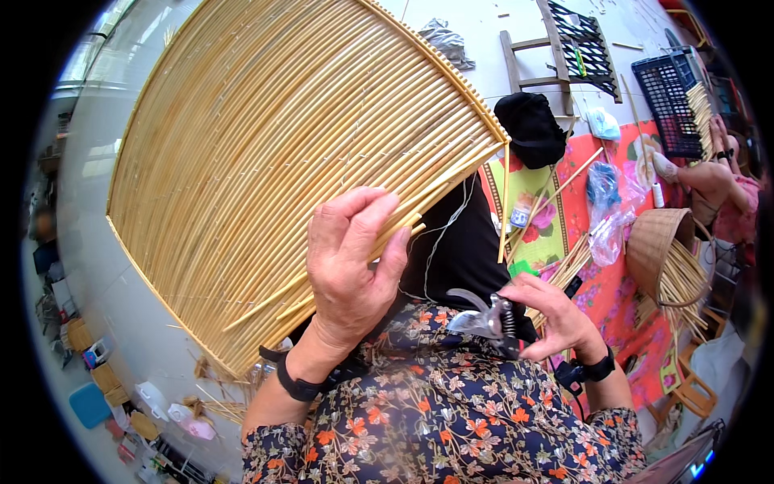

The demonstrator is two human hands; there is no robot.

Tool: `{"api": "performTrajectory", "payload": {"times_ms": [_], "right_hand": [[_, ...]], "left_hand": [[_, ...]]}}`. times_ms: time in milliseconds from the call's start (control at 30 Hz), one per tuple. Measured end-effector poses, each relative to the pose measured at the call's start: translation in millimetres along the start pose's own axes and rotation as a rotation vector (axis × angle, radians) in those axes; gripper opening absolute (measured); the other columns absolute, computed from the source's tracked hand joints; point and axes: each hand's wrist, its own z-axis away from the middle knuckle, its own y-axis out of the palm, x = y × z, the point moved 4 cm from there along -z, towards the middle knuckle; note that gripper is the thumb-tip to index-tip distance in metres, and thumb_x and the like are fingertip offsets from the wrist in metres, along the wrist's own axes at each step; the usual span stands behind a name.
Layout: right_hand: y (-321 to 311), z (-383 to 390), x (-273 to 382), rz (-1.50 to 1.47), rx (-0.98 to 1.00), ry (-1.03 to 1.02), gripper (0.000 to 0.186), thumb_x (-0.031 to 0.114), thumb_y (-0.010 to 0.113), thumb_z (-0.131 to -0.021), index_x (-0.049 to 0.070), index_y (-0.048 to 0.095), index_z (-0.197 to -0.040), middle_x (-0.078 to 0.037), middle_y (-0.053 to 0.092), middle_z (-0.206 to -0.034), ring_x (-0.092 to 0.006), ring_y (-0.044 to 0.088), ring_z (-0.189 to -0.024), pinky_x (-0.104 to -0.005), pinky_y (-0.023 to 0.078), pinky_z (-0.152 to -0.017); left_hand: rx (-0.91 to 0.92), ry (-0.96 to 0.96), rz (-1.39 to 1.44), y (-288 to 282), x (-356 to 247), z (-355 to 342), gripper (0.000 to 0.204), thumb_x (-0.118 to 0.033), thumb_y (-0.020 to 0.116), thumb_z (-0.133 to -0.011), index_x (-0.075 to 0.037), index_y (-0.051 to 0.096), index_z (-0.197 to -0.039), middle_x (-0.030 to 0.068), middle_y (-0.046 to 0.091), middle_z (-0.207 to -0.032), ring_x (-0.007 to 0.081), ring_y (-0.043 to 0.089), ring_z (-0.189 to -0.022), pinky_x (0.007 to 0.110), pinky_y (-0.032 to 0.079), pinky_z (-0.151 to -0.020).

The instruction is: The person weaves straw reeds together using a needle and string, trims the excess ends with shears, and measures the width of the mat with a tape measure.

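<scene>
Stalk panel: a broad, fan-like panel of slim, glossy, pale yellow stalks (306, 129), set side by side and edged by a bound rim, filling the upper left, beside the black-clothed lap (466, 270).
Out of sight: panel's top cut off by the picture edge; part of its near side behind the left grip (351, 254); handles of the silver pruning shears (490, 319) mostly covered.
Left grip: fingers curled, thumb close, around loose yellow stalks (274, 303).
Right grip (556, 315): half-curled around the shears, blades parted; tightness unclear.
</scene>
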Motion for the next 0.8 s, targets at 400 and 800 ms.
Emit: {"api": "performTrajectory", "payload": {"times_ms": [400, 800], "right_hand": [[-7, -6, 16, 0.287, -0.146, 0.013, 0.086, 0.034, 0.093, -0.063, 0.002, 0.061, -0.137, -0.016, 0.063, -0.111, -0.0335, 0.064, -0.099, -0.0443, 0.051, -0.086], [25, -45, 41, 0.795, -0.138, -0.154, 0.095, 0.031, 0.092, -0.061, 0.002, 0.056, -0.144, -0.009, 0.060, -0.123, -0.0268, 0.059, -0.117, -0.0434, 0.047, -0.095]], "left_hand": [[0.043, -0.106, 0.102, -3, 5, -2, 0.022, 0.004, 0.074, -0.092, 0.003, 0.074, -0.114, 0.0133, 0.063, -0.122, 0.0198, 0.069, -0.103, 0.029, 0.061, -0.082], [0.130, -0.007, -0.056, -2, -8, -10, 0.030, -0.003, 0.084, -0.082, 0.000, 0.075, -0.111, 0.0132, 0.063, -0.118, 0.0267, 0.066, -0.104, 0.036, 0.057, -0.087]]}}
